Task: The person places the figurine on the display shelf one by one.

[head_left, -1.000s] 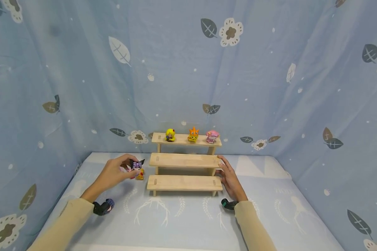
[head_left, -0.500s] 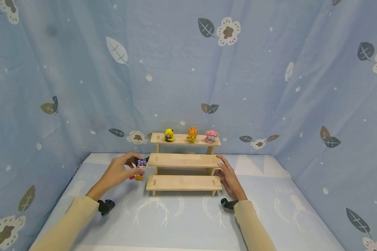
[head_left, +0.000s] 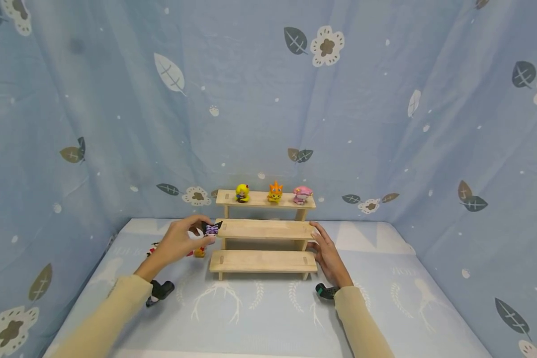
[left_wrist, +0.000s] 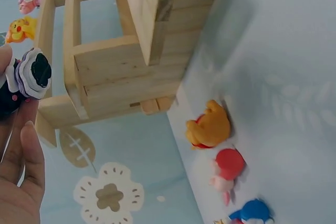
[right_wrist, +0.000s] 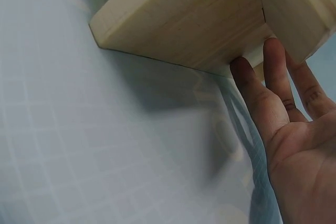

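My left hand (head_left: 183, 241) pinches a small figurine (head_left: 212, 229) with black pointed ears and a purple bow. It holds the figurine up at the left end of the middle step of a three-step wooden display shelf (head_left: 264, 261). In the left wrist view the figurine's dark and white base (left_wrist: 39, 72) faces the camera. My right hand (head_left: 328, 256) touches the shelf's right end. Its fingers (right_wrist: 249, 77) are extended against the wood in the right wrist view. On the top step stand a yellow-haired figurine (head_left: 242, 193), an orange spiky one (head_left: 275, 192) and a pink one (head_left: 302, 195).
Left of the shelf, an orange bear figurine (left_wrist: 210, 125), a red and pink figurine (left_wrist: 229, 165) and a blue one (left_wrist: 254, 211) are on the table. My left forearm partly hides this group in the head view. A patterned blue curtain (head_left: 250, 99) hangs behind.
My left hand has moved right with the black-eared figurine, from above the table figurines to the middle step's left end. The right hand stays at the shelf's right end.
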`<state>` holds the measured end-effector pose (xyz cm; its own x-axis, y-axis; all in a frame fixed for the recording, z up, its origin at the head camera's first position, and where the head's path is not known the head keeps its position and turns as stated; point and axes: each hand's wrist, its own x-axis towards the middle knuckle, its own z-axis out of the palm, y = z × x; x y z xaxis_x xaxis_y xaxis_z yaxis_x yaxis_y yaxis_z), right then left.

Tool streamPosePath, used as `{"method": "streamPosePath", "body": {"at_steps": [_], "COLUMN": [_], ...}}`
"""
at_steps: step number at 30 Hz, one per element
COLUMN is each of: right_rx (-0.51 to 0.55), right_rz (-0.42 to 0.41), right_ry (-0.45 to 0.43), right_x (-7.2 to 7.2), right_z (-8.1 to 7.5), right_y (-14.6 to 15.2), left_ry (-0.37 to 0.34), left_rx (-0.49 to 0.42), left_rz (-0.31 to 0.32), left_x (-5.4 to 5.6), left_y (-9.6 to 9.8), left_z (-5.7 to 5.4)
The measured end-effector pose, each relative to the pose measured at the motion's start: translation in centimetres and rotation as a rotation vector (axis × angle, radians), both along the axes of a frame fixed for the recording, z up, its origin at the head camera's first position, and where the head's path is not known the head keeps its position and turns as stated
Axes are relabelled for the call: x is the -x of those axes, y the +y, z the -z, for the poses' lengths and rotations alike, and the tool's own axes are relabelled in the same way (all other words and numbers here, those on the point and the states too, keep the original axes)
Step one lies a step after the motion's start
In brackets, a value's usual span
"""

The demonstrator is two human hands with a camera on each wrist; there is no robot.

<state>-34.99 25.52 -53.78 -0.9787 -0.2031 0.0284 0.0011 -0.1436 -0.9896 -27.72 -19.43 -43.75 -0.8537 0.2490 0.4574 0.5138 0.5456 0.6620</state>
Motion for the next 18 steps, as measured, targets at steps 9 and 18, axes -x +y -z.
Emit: {"method": "streamPosePath", "body": {"at_steps": [9, 18], "right_rx": [0.009, 0.025], "right_rz": [-0.006, -0.009], "right_ry": [-0.006, -0.008], "right_x": [-0.3, -0.2], "right_z": [-0.1, -0.2], "right_y": [0.1, -0.1], "left_ry": [0.008, 0.008], "left_rx": [-0.046, -0.043], "left_rz": [0.028, 0.03], "left_x": [0.9, 1.6], "left_y": [1.5, 2.9], "left_z": [-0.3, -0.6]}}
